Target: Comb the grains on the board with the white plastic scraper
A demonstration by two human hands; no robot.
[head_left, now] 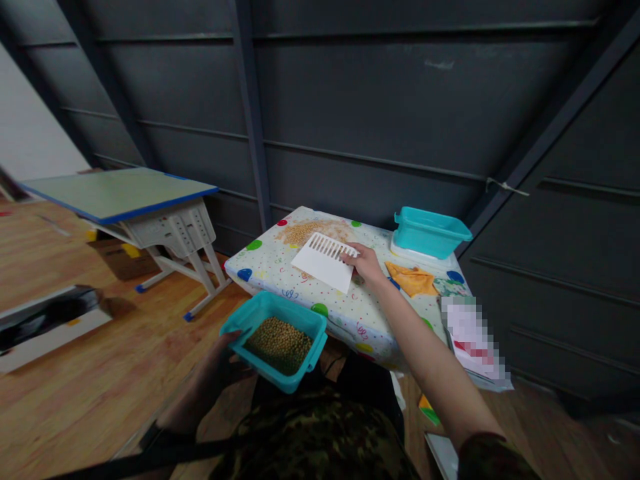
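My left hand (231, 353) grips the near-left side of a teal plastic tub (320, 325), tilted a little below the table's front edge. Round tan beans or grains (280, 341) cover its bottom. Over the table, my right hand (364, 261) is closed on the right edge of a flat white slotted board (324, 265), whose row of slots points away from me. Just beyond the slots, a loose pile of tan grains (303, 232) is spread on the patterned tablecloth (270, 270).
A second teal tub (431, 232) stands on a white lid at the back right. Nearer lie an orange cloth (413, 279) and papers (473, 340). To the left is a green-topped desk (125, 190), with an open white box (50, 327) on the floor. A dark panelled wall (375, 100) rises behind.
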